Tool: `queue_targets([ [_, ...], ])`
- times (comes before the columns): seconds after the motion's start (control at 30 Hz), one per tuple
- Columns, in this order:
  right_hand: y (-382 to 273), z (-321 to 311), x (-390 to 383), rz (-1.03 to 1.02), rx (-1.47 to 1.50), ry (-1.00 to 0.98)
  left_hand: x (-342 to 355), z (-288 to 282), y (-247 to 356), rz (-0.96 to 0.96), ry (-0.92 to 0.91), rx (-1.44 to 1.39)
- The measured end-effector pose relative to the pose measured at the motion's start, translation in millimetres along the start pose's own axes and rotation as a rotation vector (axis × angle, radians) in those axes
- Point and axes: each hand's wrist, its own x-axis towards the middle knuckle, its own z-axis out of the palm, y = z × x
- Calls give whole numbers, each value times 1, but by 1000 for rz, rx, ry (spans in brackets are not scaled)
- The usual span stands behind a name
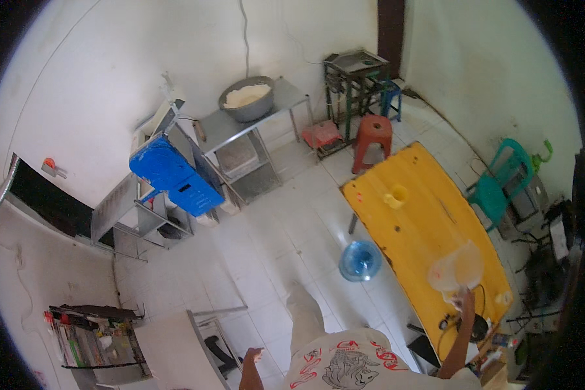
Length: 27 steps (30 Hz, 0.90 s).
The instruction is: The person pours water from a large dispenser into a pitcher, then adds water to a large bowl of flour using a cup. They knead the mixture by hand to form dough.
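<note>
On the right, my right hand (462, 299) is closed on the near end of a translucent plastic pitcher (456, 266), which is tilted over the yellow table (429, 201). Whether the pitcher's base touches the tabletop I cannot tell. My left hand (254, 355) hangs low at the left of my body, fingers loosely bent, with nothing visible in it. A small yellow cup-like container (395, 195) sits toward the table's far end. Beside the table's left edge, a clear blue water jug (360, 260) stands on the tiled floor.
A grey basin (247, 99) of pale powdery material rests on a metal table (257, 123) at the back. A blue-covered machine (175, 175) stands left of it. There are a red stool (373, 140), a green chair (500, 185) and a white cabinet (175, 344) near my left arm.
</note>
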Motion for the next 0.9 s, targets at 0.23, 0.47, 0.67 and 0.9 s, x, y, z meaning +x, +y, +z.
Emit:
queue_targets([
  [0.23,-77,169,-57,32,-355,58,129,-186,151,309,105,137],
  [0.47,-189,441,-119,-19,-466,-204,193,-358,497,973,362,182],
  [0.67,-151,777,-29,91,-285,-748,170,-466,818,1439,691,356],
  [0.9,16,1231,134,-354,-1070,-843,313,-548,1090,1454,828,758],
])
